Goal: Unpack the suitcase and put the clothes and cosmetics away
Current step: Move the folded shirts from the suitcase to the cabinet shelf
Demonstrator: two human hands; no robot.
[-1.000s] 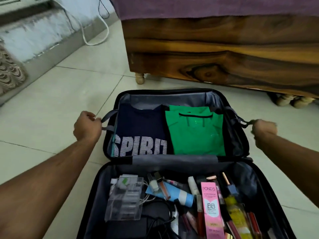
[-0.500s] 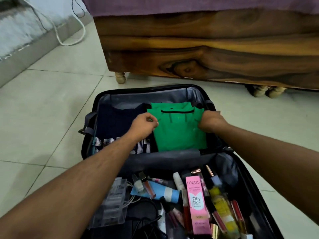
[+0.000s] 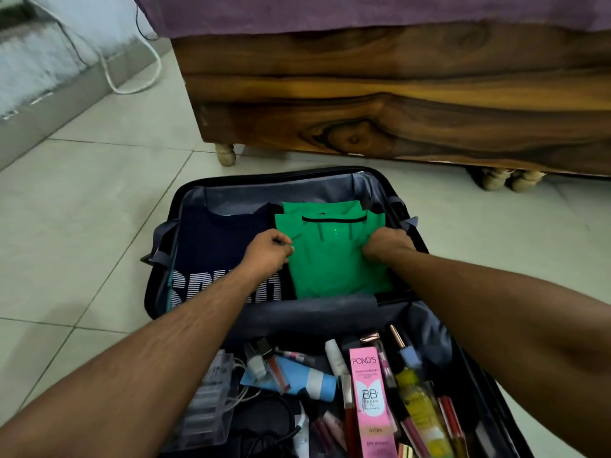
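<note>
A black suitcase point(image 3: 165, 259) lies wide on the tiled floor. Its far half holds a folded green shirt point(image 3: 334, 262) beside a navy shirt with white letters point(image 3: 218, 239). My left hand point(image 3: 269, 251) grips the green shirt's left edge. On the opposite edge my right hand point(image 3: 386, 246) holds the same shirt. The near half is full of cosmetics: a pink Pond's BB cream box point(image 3: 372, 398), a blue tube point(image 3: 305, 380), a yellow bottle point(image 3: 418, 401), lip glosses and a clear plastic organiser point(image 3: 208, 404).
A wooden bed frame point(image 3: 396, 104) on small turned legs stands just beyond the suitcase, with a purple cover point(image 3: 330, 11) over it. A white cable point(image 3: 132, 84) loops on the floor by the wall at the left. Tiled floor lies on both sides.
My hands left the straps at the suitcase's sides, moved inward and took hold of the green shirt's two edges. The view shifted slightly.
</note>
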